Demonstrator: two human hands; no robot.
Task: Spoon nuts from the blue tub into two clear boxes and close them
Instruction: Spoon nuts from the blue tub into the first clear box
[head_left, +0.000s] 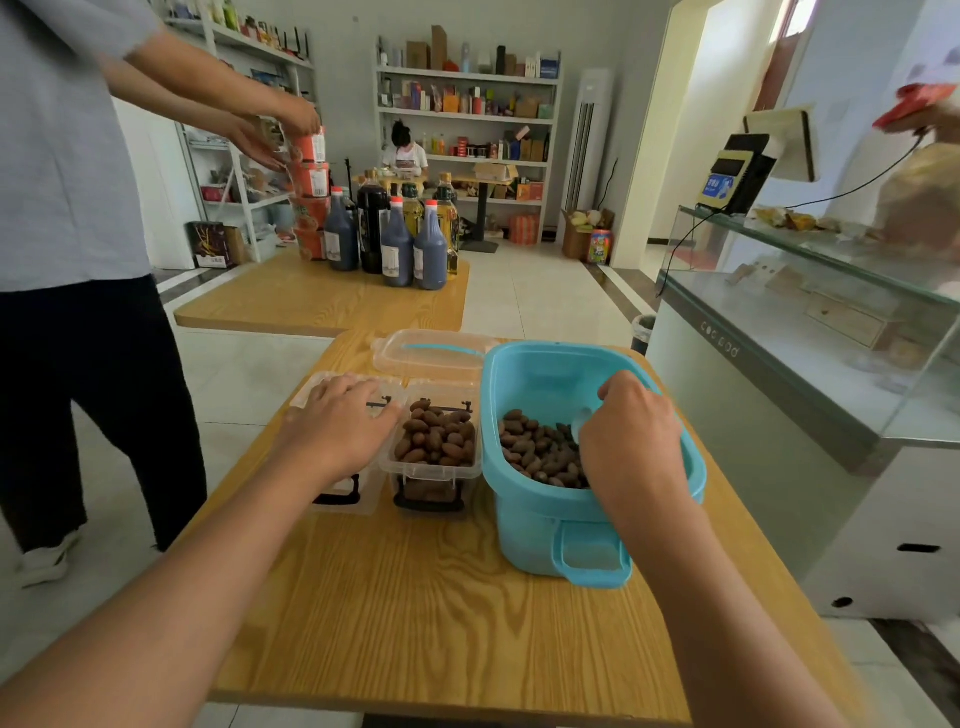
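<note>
Blue plastic formed the tub on the wooden worktop, and the right hand was inside it, fingers curled around a pale spoon over the nuts. Just left of the tub stood an open clear box nearly full of nuts; beyond that box the left hand lay flat, fingers straight, on the lid of the second box. To do this scoop well, I think the spoon should be dug deep, lifted level, and carried the short way over the tub's rim.
</note>
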